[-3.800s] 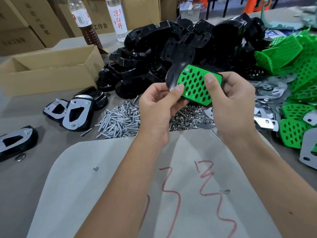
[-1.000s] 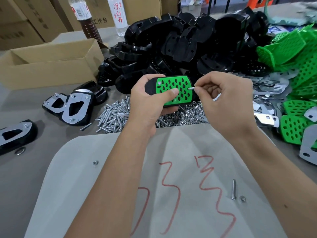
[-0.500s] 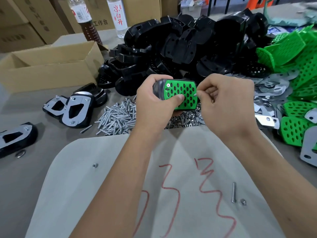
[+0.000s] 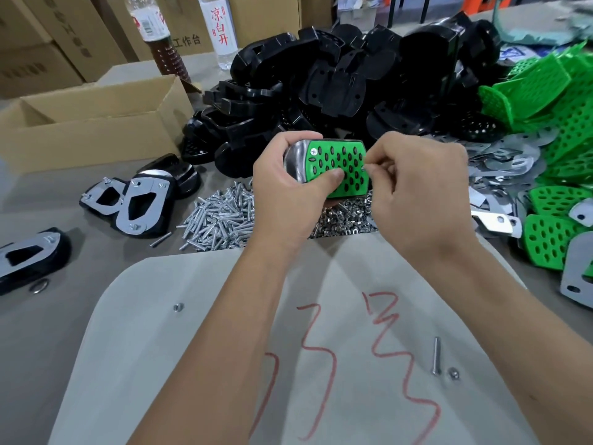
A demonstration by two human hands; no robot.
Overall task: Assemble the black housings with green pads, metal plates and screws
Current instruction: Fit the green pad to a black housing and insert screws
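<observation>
While the left hand [image 4: 288, 191] grips the green-padded housing [image 4: 333, 168], the right hand [image 4: 417, 194] pinches a screw [image 4: 363, 168] at its edge.

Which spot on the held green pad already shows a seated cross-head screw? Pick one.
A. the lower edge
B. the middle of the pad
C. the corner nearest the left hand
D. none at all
C: a cross-head screw sits in the green pad at its upper corner beside the left hand, while the right hand pinches something small at the pad's opposite end.

bottle label [image 4: 219, 27]: 凉白开 | carton [image 4: 187, 41]: 工作台
</observation>
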